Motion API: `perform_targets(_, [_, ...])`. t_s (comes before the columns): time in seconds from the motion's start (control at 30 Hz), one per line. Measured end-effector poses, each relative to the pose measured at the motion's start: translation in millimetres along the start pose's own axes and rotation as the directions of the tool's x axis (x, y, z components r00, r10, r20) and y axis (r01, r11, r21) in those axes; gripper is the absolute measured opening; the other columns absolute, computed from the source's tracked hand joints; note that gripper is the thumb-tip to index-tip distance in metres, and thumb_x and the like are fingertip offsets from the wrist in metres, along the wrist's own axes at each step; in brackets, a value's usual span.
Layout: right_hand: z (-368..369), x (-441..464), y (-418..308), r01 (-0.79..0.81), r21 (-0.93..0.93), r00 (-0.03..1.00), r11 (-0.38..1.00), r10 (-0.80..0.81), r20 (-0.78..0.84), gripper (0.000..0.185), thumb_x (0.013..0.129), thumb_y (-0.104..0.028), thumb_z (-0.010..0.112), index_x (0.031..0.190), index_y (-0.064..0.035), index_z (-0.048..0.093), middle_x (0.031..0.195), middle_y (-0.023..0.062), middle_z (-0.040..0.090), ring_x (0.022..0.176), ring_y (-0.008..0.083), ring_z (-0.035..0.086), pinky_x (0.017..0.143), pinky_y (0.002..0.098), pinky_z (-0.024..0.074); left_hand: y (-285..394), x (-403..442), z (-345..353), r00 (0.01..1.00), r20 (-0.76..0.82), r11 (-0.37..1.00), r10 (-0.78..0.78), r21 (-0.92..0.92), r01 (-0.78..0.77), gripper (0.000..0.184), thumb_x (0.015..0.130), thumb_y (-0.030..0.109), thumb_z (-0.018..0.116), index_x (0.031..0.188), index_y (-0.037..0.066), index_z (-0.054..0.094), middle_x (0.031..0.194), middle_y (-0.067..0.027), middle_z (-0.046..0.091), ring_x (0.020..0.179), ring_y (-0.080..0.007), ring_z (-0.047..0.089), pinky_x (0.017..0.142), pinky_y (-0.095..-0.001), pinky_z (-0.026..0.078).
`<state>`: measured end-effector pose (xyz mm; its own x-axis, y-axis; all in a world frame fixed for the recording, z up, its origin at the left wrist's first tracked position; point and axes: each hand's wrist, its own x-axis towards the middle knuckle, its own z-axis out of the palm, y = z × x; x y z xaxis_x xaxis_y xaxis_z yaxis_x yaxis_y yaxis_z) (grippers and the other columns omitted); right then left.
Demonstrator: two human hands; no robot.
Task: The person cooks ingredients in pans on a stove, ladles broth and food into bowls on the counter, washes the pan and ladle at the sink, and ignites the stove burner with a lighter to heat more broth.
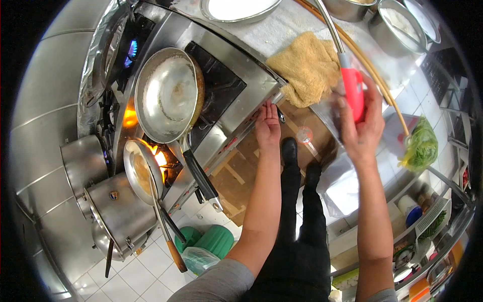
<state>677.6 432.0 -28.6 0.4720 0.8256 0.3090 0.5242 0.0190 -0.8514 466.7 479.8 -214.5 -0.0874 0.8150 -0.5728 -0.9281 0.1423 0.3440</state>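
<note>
My left hand (268, 126) is held palm up with its fingers stretched out, near the stove's front edge (251, 108), and nothing lies in it. My right hand (363, 123) is beside the red handle (353, 93) of a metal utensil, its thumb and fingers around the handle's lower end. A tan cloth (309, 68) lies bunched at the counter's corner, left of the red handle. On the stove a large empty pan (168, 95) rests with its black handle toward me. Below it a smaller pan (138, 168) holds something light brown, with flames beside it.
Steel pots (118, 201) stand at the left. Another blue flame burns at the upper left. Metal bowls (400, 30) and a long wooden stick (372, 63) are on the right counter (266, 30). A bag of greens (421, 146) is at the right, green bins (215, 241) below.
</note>
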Motion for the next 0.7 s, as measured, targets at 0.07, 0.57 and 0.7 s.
perform_targets(0.07, [-0.2,0.0,-0.3,0.003,-0.007,1.0,1.0,-0.003,0.001,0.053,0.08,-0.011,0.068,0.128,-0.0058,0.047,0.1,0.0174,0.062,0.084,0.0268,0.064,0.075,0.0329,0.0504,0.4,0.9,-2.3,1.0,0.007,1.0,-0.011,-0.022,0.012,0.006,0.089,-0.001,0.054,0.093,-0.002,0.059,0.11,-0.0139,0.063,0.108,-0.0228,0.06,0.096,-0.0346,0.05])
perform_targets(0.57, [0.6,-0.4,0.8,0.011,0.01,1.0,1.0,-0.011,-0.011,0.053,0.08,-0.01,0.069,0.128,-0.0049,0.047,0.103,0.0169,0.062,0.086,0.0272,0.064,0.076,0.0334,0.0506,-1.6,3.5,-3.3,0.999,-0.033,1.0,0.02,0.023,-0.019,0.016,0.092,0.004,0.051,0.106,-0.002,0.056,0.116,-0.0141,0.06,0.115,-0.0236,0.056,0.1,-0.0358,0.045])
perform_targets(0.7, [-0.1,0.5,-1.1,0.024,-0.025,1.0,0.999,-0.024,-0.009,0.053,0.08,-0.01,0.069,0.128,-0.0053,0.047,0.104,0.0168,0.062,0.087,0.0275,0.064,0.077,0.0338,0.0506,-1.2,4.7,-5.9,1.0,-0.015,1.0,0.014,0.016,-0.014,0.017,0.092,0.004,0.052,0.107,-0.002,0.057,0.116,-0.0138,0.06,0.114,-0.0233,0.056,0.1,-0.0358,0.045])
